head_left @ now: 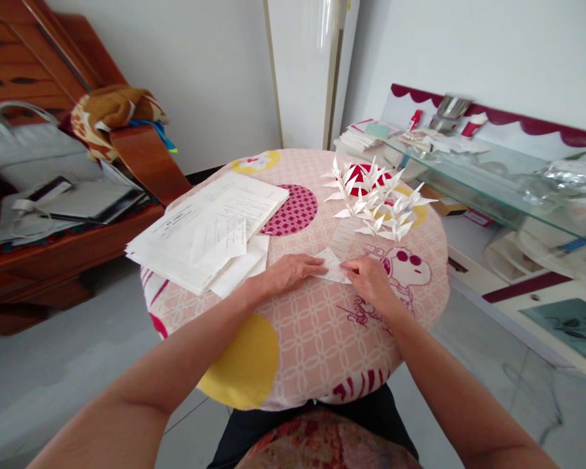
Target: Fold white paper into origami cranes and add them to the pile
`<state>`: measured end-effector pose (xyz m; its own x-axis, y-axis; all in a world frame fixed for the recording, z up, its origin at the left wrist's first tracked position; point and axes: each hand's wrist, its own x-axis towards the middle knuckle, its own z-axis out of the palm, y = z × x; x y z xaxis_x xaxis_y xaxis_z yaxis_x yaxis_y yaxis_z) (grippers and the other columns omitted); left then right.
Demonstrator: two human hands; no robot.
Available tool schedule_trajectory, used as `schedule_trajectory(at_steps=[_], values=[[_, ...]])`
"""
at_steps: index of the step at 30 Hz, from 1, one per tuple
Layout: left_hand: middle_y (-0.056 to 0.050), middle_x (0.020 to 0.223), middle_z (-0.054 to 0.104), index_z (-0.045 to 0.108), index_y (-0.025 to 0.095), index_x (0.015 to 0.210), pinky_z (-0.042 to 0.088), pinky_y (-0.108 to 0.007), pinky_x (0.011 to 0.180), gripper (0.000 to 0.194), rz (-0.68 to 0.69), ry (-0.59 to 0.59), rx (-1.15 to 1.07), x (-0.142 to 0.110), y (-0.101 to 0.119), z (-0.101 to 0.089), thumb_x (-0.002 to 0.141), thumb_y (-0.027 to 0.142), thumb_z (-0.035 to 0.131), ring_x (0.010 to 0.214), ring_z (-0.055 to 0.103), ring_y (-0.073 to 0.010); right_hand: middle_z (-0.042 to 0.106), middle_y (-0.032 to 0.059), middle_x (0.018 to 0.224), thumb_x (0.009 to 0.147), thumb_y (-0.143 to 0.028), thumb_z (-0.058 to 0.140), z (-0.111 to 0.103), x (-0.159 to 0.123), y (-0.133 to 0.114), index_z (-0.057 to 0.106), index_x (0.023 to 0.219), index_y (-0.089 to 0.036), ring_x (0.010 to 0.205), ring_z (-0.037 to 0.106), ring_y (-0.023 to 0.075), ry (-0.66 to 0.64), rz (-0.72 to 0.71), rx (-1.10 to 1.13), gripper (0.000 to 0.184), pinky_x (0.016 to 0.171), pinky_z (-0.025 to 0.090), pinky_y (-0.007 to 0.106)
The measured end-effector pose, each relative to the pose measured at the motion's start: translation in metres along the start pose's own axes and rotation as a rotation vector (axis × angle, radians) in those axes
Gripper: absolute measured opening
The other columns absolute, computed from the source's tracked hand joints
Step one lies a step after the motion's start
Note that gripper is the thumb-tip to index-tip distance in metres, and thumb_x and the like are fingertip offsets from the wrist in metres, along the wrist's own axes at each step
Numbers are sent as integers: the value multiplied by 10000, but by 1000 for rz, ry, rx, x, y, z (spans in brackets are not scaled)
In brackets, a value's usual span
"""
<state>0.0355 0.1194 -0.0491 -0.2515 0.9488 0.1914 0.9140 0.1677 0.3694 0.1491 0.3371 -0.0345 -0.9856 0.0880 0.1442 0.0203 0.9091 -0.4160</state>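
Note:
A small folded piece of white paper [331,266], triangular at the top and with faint writing on it, lies on the round table [312,332] in front of me. My left hand [290,270] holds its left corner, the fingertips pressed together on the edge. At the right corner, my right hand [368,277] pinches the paper between thumb and bent forefinger. Just beyond my right hand stand several white folded paper cranes [378,202] in a cluster. To the left of my left hand lies a stack of printed sheets [209,221], with smaller loose pieces on top and beside it.
A glass-topped cabinet [498,189] with papers, metal tins and a red bottle [415,119] runs along the right. At the left is a wooden bench [78,260] bearing a grey bag [24,143] and a brown cloth [114,114]. A tall white appliance [305,71] stands behind the table.

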Motion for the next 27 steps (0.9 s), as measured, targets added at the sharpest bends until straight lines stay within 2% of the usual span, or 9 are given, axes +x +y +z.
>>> schedule_trajectory(at_steps=[4, 7, 10, 12, 15, 17, 20, 23, 27], values=[[-138, 1465, 549, 607, 232, 1345, 489, -381, 1054, 368, 13, -27, 85, -10, 10, 0, 1016, 266, 445, 1273, 601, -248, 715, 109, 811, 883, -94, 504, -3, -10, -10, 751, 821, -179, 807, 621, 247, 57, -16, -201, 268, 728, 416, 336], [-159, 1455, 551, 594, 207, 1352, 488, -387, 1059, 373, 35, -25, 147, -11, 15, 0, 1020, 301, 451, 1280, 594, -263, 681, 153, 950, 910, -76, 470, 1, -23, -26, 719, 936, -145, 930, 573, 282, 158, -111, -320, 260, 809, 411, 379], [-158, 1447, 558, 591, 206, 1350, 486, -383, 1062, 373, 46, -34, 176, -10, 16, 0, 1021, 307, 448, 1281, 594, -261, 655, 133, 983, 957, -165, 497, 12, -34, -41, 676, 1000, -153, 943, 543, 278, 75, -276, -308, 184, 835, 413, 390], [-162, 1454, 551, 591, 200, 1351, 475, -382, 1075, 377, 45, -50, 191, -10, 16, 0, 1023, 317, 445, 1296, 582, -262, 646, 141, 1022, 971, -235, 526, 20, -39, -44, 654, 1083, -136, 962, 536, 288, 45, -294, -324, 197, 837, 422, 403], [-176, 1477, 524, 573, 186, 1379, 457, -389, 1096, 407, 39, -65, 196, -11, 16, 0, 1029, 338, 431, 1324, 557, -268, 640, 161, 1086, 969, -266, 555, 27, -44, -39, 643, 1133, -119, 986, 533, 295, 53, -314, -364, 238, 851, 439, 416], [-175, 1489, 512, 564, 182, 1393, 444, -385, 1109, 420, 33, -67, 190, -11, 17, 0, 1033, 346, 423, 1336, 545, -264, 643, 159, 1093, 967, -241, 555, 26, -49, -30, 663, 1071, -129, 989, 538, 287, 74, -335, -375, 187, 866, 449, 412], [-167, 1493, 511, 569, 184, 1388, 442, -377, 1108, 424, 23, -74, 199, -12, 17, 0, 1039, 359, 404, 1334, 546, -257, 653, 143, 1038, 957, -222, 570, 17, -60, -12, 680, 948, -145, 970, 551, 277, 90, -324, -371, 135, 866, 465, 406], [-153, 1510, 495, 566, 194, 1388, 444, -368, 1103, 434, 18, -85, 218, -11, 16, 1, 1045, 381, 378, 1330, 548, -248, 661, 131, 960, 960, -153, 523, 3, -68, 1, 681, 837, -153, 949, 565, 267, 97, -301, -379, 200, 875, 469, 405], [-166, 1509, 492, 564, 178, 1396, 442, -379, 1113, 435, 20, -74, 202, -11, 16, 2, 1041, 368, 398, 1339, 542, -264, 670, 127, 944, 965, -159, 498, -6, -61, -5, 676, 828, -153, 943, 584, 266, 163, -252, -264, 225, 896, 476, 410]])
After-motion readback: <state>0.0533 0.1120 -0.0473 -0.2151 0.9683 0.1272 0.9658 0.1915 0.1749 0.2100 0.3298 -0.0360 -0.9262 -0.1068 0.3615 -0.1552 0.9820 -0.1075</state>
